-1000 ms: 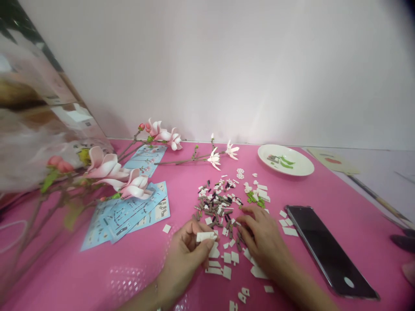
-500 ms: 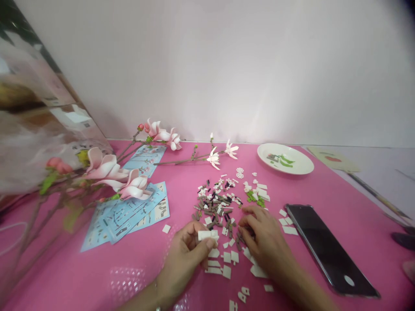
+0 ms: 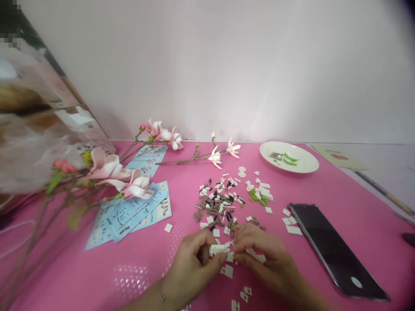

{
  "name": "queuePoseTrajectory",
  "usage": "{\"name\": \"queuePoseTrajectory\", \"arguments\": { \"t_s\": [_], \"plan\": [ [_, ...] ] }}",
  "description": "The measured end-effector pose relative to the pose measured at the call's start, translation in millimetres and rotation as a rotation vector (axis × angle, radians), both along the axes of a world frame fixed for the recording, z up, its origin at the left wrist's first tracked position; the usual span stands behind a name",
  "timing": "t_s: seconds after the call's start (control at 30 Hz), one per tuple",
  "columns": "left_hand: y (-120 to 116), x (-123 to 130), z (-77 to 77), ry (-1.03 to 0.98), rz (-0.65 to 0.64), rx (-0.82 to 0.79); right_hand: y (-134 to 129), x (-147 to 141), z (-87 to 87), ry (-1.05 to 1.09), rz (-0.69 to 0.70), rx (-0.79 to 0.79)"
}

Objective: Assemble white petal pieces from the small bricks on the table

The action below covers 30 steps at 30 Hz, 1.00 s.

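Note:
Between the thumb and fingers of my left hand (image 3: 197, 261) is a white building-block piece (image 3: 219, 249), held low above the pink table. My right hand (image 3: 261, 255) is close to its right end, thumb and fingertips pinched together; whatever they hold is too small or hidden to make out. Just beyond both hands lies a pile of small brown, white and black building-block pieces (image 3: 217, 203). Loose white flat pieces (image 3: 228, 271) lie beneath and between the hands, some of them partly covered by the fingers.
Artificial magnolia branches (image 3: 139, 185) and blue instruction sheets (image 3: 129, 216) lie left. A brick-built flower stem (image 3: 184, 161) lies at the back. To the right are green pieces (image 3: 259, 196), a white plate (image 3: 304, 167) holding leaf pieces, and a dark phone (image 3: 333, 250).
My right hand has moved from the pile's edge toward me and leftward, beside the white piece. My left hand has shifted slightly right and lower with that piece. The view has turned slightly.

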<state>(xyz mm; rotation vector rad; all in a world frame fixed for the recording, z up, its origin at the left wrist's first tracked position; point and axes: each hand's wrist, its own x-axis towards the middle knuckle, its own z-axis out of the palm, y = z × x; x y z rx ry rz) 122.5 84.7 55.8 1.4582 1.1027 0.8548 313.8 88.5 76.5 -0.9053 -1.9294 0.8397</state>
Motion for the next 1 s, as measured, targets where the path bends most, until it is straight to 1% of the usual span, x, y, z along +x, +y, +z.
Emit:
{"name": "queuePoseTrajectory", "arguments": {
  "t_s": [0.13,0.23,0.4,0.47,0.63,0.83,0.9,1.0],
  "plan": [
    [-0.6,0.9,3.0,0.024,-0.047,0.02,-0.6,0.2,-6.3,0.016,0.017,-0.085],
    [-1.5,1.3,4.3,0.046,-0.056,0.04,-1.9,0.8,-9.5,0.012,0.004,-0.127],
    [-2.7,0.3,3.0,0.059,-0.081,0.051,-3.8,0.1,-8.9,-0.011,-0.055,-0.252],
    [-2.6,-0.5,1.9,0.046,-0.105,0.071,-3.2,-0.4,-7.8,-0.017,-0.056,-0.291],
    [-1.7,-2.4,0.8,0.048,-0.14,0.117,-1.6,-1.0,-5.7,-0.028,-0.007,-0.278],
    [-0.3,-3.4,1.7,0.095,-0.16,0.196,-4.3,-0.4,-5.5,-0.045,-0.008,-0.339],
    [0.0,-3.4,2.8,0.093,-0.173,0.225,-4.6,0.8,-7.4,-0.03,0.003,-0.353],
    [-0.2,-3.4,4.7,0.082,-0.183,0.226,-4.3,2.7,-10.3,0.016,0.024,-0.392]
  ]
}}
